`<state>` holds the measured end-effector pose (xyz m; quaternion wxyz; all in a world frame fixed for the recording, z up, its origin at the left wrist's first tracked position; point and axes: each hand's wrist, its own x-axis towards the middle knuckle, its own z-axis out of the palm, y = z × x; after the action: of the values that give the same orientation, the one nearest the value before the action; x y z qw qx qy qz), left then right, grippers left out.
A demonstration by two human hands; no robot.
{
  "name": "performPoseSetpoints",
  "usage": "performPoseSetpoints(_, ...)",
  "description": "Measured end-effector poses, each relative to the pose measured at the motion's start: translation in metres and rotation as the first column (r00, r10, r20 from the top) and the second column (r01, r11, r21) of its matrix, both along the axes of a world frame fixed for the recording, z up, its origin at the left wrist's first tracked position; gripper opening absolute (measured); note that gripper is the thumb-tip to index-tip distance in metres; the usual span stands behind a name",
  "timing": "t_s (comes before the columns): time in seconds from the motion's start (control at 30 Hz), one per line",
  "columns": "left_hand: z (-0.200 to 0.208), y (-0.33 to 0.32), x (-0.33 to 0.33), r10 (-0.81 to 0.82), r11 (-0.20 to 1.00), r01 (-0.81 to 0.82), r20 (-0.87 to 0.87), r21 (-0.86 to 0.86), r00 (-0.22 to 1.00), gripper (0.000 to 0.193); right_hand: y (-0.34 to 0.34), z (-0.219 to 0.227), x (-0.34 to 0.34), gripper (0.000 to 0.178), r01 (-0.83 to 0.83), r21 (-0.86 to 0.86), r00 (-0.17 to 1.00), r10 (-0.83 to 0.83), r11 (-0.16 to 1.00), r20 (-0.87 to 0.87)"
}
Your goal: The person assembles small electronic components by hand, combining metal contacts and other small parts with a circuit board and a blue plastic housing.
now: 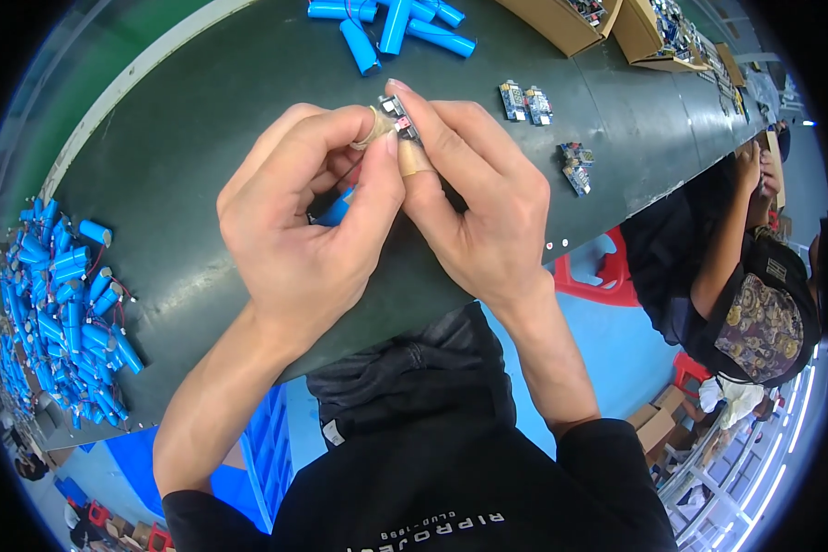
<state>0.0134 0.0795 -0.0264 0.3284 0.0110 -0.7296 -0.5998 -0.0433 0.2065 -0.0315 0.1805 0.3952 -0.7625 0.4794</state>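
Observation:
My right hand (474, 175) pinches a small circuit board (401, 118) with pale connectors between thumb and forefinger, over the green table. My left hand (308, 202) is closed with thumb and forefinger pressed at the board's left edge, where the plug of a battery lead seems to be; the fingertips hide most of it. Beneath the left palm a blue cylindrical battery (337, 210) shows in part, with a thin dark wire above it. Tan finger covers wrap a left fingertip and the right thumb.
A large heap of blue batteries (69, 313) lies at the left; several more batteries (394, 26) lie at the far side. Loose circuit boards (526, 103) sit right of my hands, with another cluster (576, 167) nearer. Cardboard boxes (561, 23) stand far right. Another person (736, 285) sits at the right.

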Motion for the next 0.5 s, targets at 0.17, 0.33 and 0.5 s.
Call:
performPoseSetpoints(0.17, 0.004, -0.002, -0.005, -0.017, 1.0, 0.017, 0.049, 0.006, 0.999, 0.013, 0.0, 0.001, -0.008, 0.033, -0.018, 0.004, 1.0, 0.018, 1.0, -0.005)
performPoseSetpoints(0.33, 0.005, -0.004, -0.004, -0.086, 0.993, 0.076, 0.107, 0.09, 0.991, 0.014, 0.0, 0.002, -0.011, 0.032, -0.017, 0.013, 1.0, 0.017, 1.0, -0.004)
performPoseSetpoints(0.5, 0.011, -0.001, -0.004, -0.177, 0.947, 0.104, 0.223, 0.305, 0.959, 0.017, 0.0, -0.005, -0.014, 0.032, -0.016, 0.029, 0.999, 0.017, 0.999, -0.039)
